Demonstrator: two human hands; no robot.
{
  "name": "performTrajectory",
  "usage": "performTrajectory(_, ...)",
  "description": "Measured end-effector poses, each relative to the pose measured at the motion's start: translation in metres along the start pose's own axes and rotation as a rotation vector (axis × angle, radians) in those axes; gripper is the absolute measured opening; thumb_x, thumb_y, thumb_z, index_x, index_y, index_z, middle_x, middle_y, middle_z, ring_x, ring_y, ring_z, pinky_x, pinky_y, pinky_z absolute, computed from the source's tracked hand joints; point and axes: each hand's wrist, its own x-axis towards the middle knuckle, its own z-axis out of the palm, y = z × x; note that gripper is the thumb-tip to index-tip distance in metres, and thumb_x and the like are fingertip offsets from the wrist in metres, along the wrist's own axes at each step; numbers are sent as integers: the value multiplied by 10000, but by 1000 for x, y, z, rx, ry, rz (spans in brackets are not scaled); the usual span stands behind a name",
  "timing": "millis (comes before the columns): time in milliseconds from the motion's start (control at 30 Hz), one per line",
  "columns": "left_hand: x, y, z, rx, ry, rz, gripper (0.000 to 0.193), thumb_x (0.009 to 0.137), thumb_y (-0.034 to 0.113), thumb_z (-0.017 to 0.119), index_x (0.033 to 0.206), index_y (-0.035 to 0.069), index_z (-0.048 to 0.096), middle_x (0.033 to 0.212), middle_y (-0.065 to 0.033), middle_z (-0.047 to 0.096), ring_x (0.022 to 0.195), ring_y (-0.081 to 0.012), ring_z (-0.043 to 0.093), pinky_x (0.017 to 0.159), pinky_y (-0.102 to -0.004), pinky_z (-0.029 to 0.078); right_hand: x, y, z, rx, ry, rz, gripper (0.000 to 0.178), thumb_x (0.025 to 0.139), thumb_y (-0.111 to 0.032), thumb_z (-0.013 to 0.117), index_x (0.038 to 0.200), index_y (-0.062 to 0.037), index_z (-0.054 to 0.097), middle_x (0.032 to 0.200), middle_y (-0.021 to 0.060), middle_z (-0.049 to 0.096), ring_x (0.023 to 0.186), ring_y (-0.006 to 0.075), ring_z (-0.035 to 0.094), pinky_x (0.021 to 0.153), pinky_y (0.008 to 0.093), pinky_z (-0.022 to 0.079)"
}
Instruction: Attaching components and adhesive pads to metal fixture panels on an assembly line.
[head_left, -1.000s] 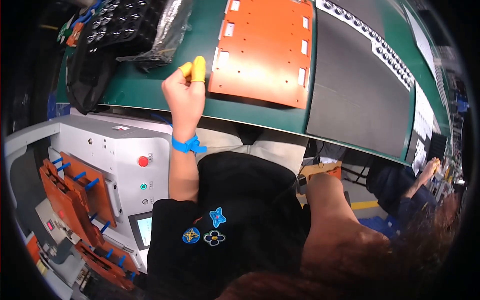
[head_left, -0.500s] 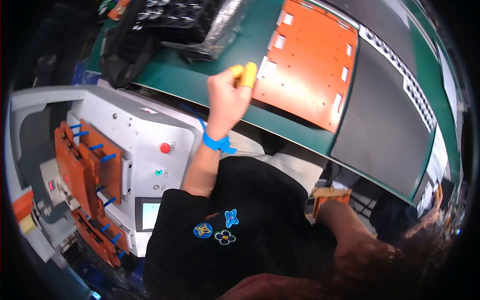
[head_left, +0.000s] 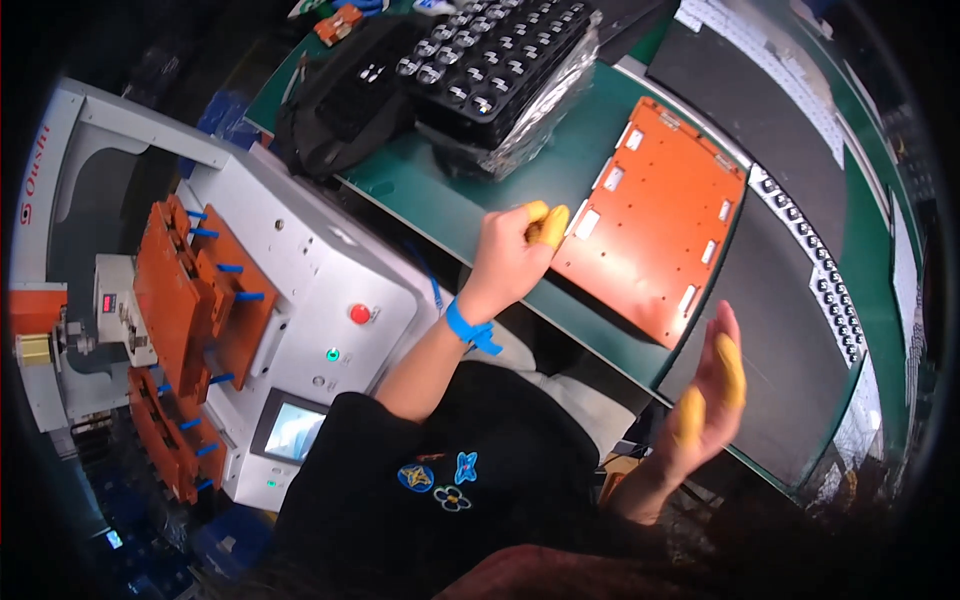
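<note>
An orange plate point(head_left: 650, 225) with white rectangular inserts and small holes lies on the green table. At its left edge is my left hand point(head_left: 515, 255), closed, with yellow finger covers on two fingers and a blue band at the wrist. Its thumb and finger are bent together by the plate; what they hold, if anything, is hidden. My right hand point(head_left: 708, 395) is raised near the table's front edge, over the dark mat point(head_left: 775, 345). Its fingers stretch out and apart, two with yellow covers, and nothing is in it.
A black tray point(head_left: 480, 125) with rows of shiny round pieces sits in clear wrap on the green table point(head_left: 400, 190). Left stands a grey-white machine point(head_left: 330, 285) with a red button point(head_left: 360, 314), a screen point(head_left: 293, 431) and orange fixtures point(head_left: 180, 290). A strip of round pieces point(head_left: 825, 270) lies right.
My right hand has come up from low beside my body to the table's front edge, fingers spread. The left hand stays by the plate's left edge. The whole view has shifted.
</note>
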Motion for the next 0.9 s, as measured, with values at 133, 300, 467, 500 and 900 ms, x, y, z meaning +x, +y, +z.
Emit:
performTrajectory(133, 0, 4, 6, -48, 37, -43, 151, 882, 51, 658, 811, -76, 619, 595, -35, 539, 534, -32, 419, 460, -244, 327, -1, 40, 8, -232, 83, 132, 623, 828, -18, 676, 1400, -11, 429, 1549, 195, 259, 1433, 322, 281, 1150, 421, 252)
performTrajectory(300, 1, 4, 11, 51, 6, 45, 125, 855, 49, 688, 850, -71, 653, 658, -94, 604, 513, -89, 496, 474, -259, 382, -4, 61, 6, -436, 136, 117, 698, 810, -52, 714, 1425, -22, 383, 1510, 198, 287, 1380, 341, 342, 1131, 418, 286)
performTrajectory(467, -3, 2, 9, 220, 73, 176, 155, 780, 27, 691, 668, -65, 633, 653, -178, 587, 688, -349, 501, 599, -433, 428, -3, 57, 13, -579, 116, 61, 814, 731, -121, 805, 1417, -21, 378, 1483, 204, 294, 1348, 355, 366, 1116, 416, 305)
performTrajectory(500, -4, 1, 10, 205, 70, 185, 155, 780, 27, 691, 668, -65, 633, 653, -178, 587, 688, -349, 501, 599, -433, 428, -3, 56, 14, -644, 103, 48, 832, 714, -95, 809, 1416, -17, 369, 1471, 207, 294, 1341, 375, 367, 1107, 413, 321)
performTrajectory(900, -5, 3, 5, 350, 39, 153, 294, 860, 101, 657, 609, -36, 590, 623, -160, 561, 719, -328, 499, 628, -438, 410, 8, 41, 21, -731, 195, 144, 885, 658, -123, 876, 1389, -15, 388, 1435, 215, 316, 1281, 379, 433, 1057, 414, 402)
